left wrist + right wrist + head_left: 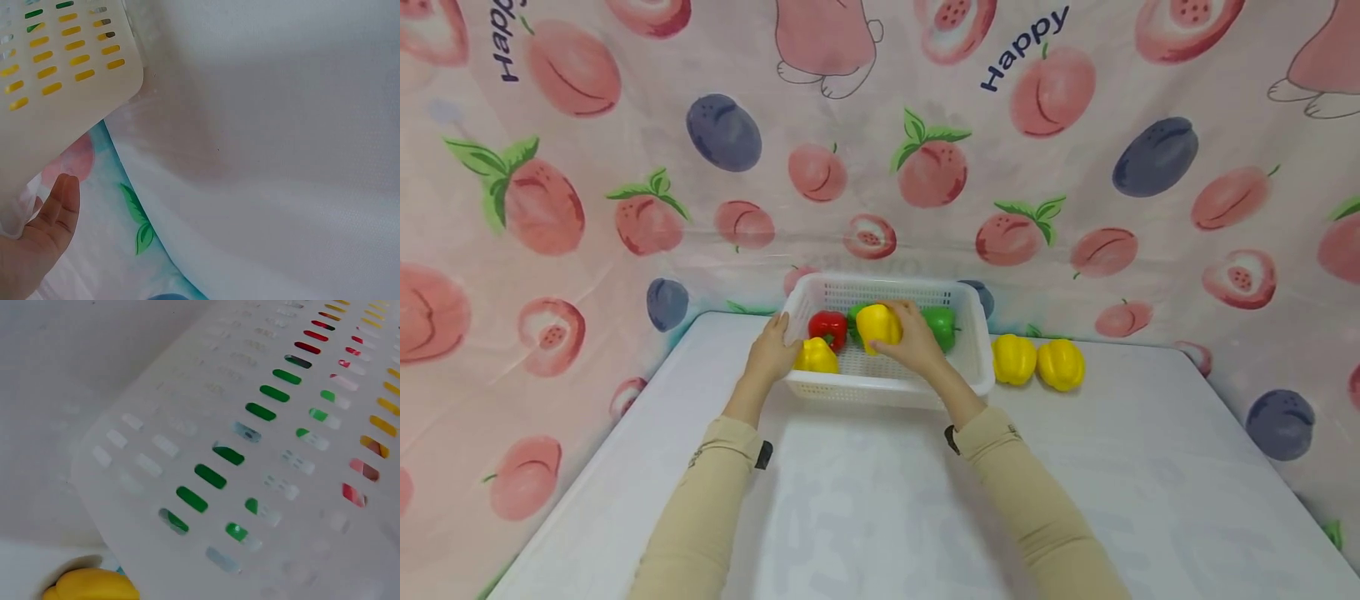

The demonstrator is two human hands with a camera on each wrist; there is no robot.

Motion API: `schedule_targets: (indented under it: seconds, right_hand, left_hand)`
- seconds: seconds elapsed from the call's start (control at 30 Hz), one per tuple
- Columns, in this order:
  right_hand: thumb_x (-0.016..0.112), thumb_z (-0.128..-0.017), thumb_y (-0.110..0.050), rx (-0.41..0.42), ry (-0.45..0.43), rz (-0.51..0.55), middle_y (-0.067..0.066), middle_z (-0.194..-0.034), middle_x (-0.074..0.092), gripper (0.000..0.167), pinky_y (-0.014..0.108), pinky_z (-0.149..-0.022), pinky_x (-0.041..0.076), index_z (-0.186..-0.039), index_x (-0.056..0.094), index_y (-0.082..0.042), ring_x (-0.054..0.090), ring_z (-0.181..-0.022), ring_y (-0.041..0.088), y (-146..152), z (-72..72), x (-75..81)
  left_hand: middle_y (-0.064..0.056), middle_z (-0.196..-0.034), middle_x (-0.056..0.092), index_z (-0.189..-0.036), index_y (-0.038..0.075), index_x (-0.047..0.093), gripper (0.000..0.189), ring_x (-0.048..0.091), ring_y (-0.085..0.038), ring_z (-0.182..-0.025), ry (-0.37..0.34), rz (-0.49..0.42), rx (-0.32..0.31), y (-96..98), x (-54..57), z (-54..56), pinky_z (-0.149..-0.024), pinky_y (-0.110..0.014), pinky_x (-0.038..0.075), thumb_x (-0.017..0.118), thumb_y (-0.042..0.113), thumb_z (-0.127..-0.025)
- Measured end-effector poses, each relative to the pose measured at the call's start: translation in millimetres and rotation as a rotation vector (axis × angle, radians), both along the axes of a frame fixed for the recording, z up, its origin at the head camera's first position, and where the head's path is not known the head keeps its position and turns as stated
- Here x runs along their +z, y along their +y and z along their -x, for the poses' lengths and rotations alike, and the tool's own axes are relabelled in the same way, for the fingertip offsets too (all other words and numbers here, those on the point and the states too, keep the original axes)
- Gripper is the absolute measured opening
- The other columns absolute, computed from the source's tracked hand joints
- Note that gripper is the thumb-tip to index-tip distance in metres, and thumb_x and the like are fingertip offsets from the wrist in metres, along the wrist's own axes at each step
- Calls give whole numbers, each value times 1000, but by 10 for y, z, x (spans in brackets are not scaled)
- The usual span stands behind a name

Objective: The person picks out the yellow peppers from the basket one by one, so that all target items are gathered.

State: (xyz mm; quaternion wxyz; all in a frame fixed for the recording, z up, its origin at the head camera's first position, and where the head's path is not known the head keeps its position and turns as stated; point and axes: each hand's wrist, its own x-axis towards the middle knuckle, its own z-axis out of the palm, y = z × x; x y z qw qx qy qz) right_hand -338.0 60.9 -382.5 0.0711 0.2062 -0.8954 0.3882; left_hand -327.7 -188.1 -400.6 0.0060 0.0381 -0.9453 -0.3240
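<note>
A white slotted plastic basket [887,384] stands at the back of the table. My left hand [771,350] grips its left rim, fingers along the outer wall and thumb over the inside. Inside the basket, my right hand [917,340] holds a yellow bell pepper [877,325] above the basket floor. A red bell pepper [828,327] and another yellow pepper [817,357] lie at the basket's left end. One green pepper [939,327] lies right of my right hand; a second is partly hidden behind the held pepper. The right wrist view shows the basket wall [156,425], with colours through its slots.
Two yellow bell peppers [1037,362] sit side by side on the white table [865,483], just right of the basket. A fruit-print cloth [865,183] hangs behind the table and along its sides. The table's left edge shows in the left wrist view.
</note>
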Motion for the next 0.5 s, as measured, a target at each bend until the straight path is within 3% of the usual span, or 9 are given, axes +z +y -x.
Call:
schedule_targets:
  seconds: [0.5]
  right_hand:
    - [75, -80, -21, 3, 71, 55, 19, -136, 40, 66, 51, -96, 48, -137, 45, -12, 49, -115, 36, 111, -221, 141]
  left_hand:
    - [-20, -157, 11, -150, 2, 16, 64, 21, -45, -140, 1, 17, -6, 5, -9, -7, -112, -59, 22, 44, 26, -97]
